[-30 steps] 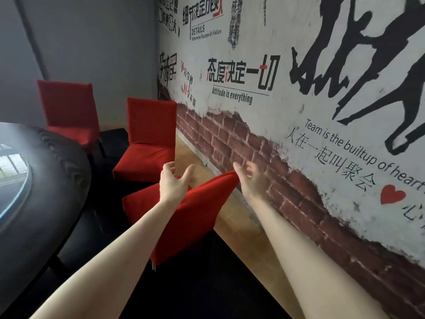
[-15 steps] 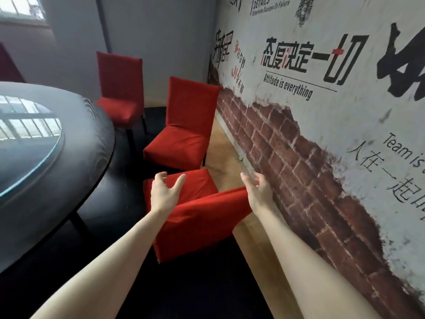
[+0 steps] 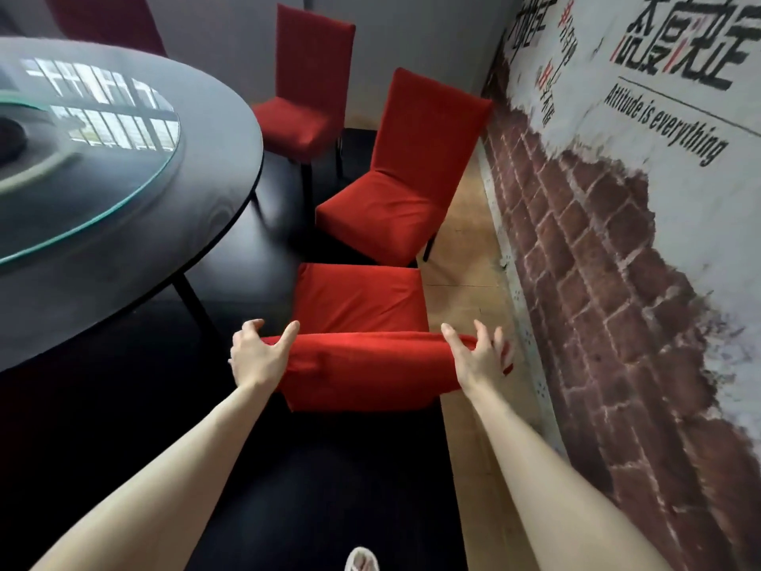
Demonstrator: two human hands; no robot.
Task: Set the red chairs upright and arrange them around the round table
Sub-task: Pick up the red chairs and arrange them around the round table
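Note:
The nearest red chair (image 3: 358, 298) stands upright just below me, its seat facing the round black table (image 3: 136, 257). My left hand (image 3: 257, 356) curls round the left top corner of its backrest (image 3: 370, 368). At the right top corner my right hand (image 3: 477, 360) wraps the backrest with fingers spread. Beyond it a second red chair (image 3: 395, 208) is upright, and a third red chair (image 3: 309, 96) stands farther back at the table's edge.
A glass turntable (image 3: 82, 158) lies on the table. The painted brick wall (image 3: 617, 241) runs close along the right, with a narrow wooden floor strip (image 3: 465, 290) beside it. A darker red chair back (image 3: 111, 18) shows behind the table. My shoe (image 3: 361, 560) is at the bottom.
The nearest chair has come from a tilt to upright and squared toward the table. Both hands have closed onto the backrest's top corners. My view has dropped and swung left.

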